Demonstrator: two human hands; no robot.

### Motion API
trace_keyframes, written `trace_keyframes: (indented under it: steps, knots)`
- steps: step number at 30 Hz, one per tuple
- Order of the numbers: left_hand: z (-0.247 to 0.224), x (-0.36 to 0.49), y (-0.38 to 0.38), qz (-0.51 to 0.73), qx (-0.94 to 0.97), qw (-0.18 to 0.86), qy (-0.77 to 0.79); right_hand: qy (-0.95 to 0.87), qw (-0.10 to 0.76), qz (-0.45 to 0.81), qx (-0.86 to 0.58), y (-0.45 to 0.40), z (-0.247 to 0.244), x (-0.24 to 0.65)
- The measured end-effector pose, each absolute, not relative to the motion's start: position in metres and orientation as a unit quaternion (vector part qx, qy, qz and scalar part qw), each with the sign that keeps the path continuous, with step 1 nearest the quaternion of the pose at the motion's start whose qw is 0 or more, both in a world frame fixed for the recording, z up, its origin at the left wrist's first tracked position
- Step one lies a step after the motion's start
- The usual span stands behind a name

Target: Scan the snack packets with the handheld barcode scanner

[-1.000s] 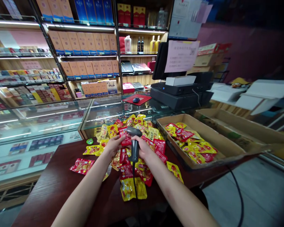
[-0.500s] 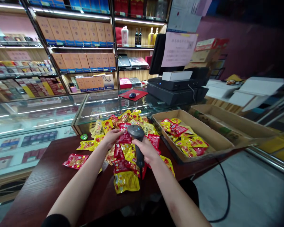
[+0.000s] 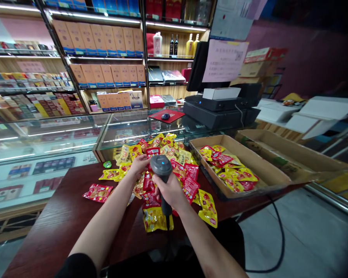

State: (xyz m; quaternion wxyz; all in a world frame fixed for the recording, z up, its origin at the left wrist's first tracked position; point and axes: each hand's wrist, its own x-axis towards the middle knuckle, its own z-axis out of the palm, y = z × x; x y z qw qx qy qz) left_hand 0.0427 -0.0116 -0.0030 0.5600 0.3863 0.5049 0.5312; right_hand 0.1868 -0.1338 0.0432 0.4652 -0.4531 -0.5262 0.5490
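My right hand [image 3: 171,191] is wrapped round the handle of a dark grey barcode scanner [image 3: 161,165], its head pointing away from me and a cable hanging below. Just left of the scanner, my left hand [image 3: 139,165] pinches a red snack packet [image 3: 153,152], which the scanner head partly covers. Under and around both hands spreads a heap of red and yellow snack packets [image 3: 190,188]. One yellow packet [image 3: 158,220] lies nearest me, and a red packet [image 3: 98,192] lies apart on the left.
A cardboard tray [image 3: 266,185] holding several packets stands at the right, with another cardboard tray [image 3: 295,154] behind it. A cash register [image 3: 220,112] and a mouse [image 3: 166,116] on a red mat are at the back. The glass counter [image 3: 72,135] runs along the left.
The scanner and my right hand have come slightly left and toward me, so the scanner head covers more of the red packet. The whole view has shifted a little.
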Motion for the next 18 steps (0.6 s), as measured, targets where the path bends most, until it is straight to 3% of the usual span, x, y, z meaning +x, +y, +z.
trace_keyframes:
  steps: [18]
  knots:
    - [-0.0006,0.04,-0.0134,0.523,0.394,0.562,0.505,-0.528,0.467,0.537,-0.463,-0.1395,0.0489,0.1851]
